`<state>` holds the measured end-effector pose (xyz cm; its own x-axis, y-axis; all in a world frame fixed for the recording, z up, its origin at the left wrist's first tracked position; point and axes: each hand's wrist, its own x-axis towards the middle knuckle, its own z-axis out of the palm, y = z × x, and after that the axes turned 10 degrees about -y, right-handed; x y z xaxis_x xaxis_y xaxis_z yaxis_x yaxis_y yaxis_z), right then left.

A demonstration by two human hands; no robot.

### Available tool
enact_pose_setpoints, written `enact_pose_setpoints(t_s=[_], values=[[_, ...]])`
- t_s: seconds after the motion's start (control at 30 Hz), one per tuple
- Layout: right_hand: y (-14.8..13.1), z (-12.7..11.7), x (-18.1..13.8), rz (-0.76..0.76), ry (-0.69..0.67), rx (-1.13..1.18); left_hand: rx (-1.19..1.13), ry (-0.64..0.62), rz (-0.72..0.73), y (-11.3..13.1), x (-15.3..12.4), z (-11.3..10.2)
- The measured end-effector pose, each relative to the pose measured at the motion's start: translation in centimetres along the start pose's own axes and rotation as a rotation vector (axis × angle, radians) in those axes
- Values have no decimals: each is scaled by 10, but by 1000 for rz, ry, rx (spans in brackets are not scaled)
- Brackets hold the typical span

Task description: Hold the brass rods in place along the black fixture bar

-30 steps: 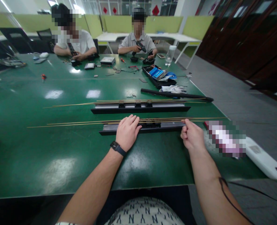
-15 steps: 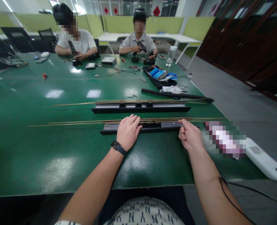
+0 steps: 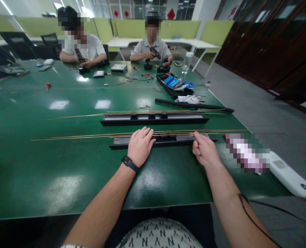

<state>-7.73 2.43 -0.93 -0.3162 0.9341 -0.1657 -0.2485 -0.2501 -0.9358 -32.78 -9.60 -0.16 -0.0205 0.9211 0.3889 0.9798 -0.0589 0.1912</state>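
Fingers extended, my left hand (image 3: 139, 146) lies over the near black rail assembly (image 3: 163, 145), pressing across the long thin rods on it. My right hand (image 3: 204, 148) is pinched around a thin brass-coloured rod (image 3: 264, 133) near the right part of that rail. The rod's end reaches right past the table edge. Several more brass-coloured rods (image 3: 75, 137) run lengthwise along the rail and stick out far to the left. Dark fittings (image 3: 168, 138) sit in the middle of the rail, partly covered by my left hand.
Behind lies a second black rail assembly (image 3: 155, 122) with rods on it. Farther back are a black tube (image 3: 207, 106), white gloves (image 3: 190, 99) and a black tray (image 3: 172, 90) of blue items. A white device (image 3: 289, 175) rests at the right edge. Two people sit across the table.
My right hand has shifted left along the rail, and the rod's far right end has moved left with it. My left hand stays in place on the rail.
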Motion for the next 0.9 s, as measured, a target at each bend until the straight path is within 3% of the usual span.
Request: enact_pose_setpoints(t_s=[0.23, 0.5, 0.73, 0.9], values=[[2, 5, -2, 30, -69, -8, 3, 4, 0, 0, 0, 0], [-2, -3, 1, -59, 124, 37, 2, -1, 4, 0, 0, 1], [3, 8, -3, 36, -82, -35, -17, -18, -6, 1, 0, 0], [1, 2, -1, -19, 54, 10, -17, -20, -2, 1, 1, -1]])
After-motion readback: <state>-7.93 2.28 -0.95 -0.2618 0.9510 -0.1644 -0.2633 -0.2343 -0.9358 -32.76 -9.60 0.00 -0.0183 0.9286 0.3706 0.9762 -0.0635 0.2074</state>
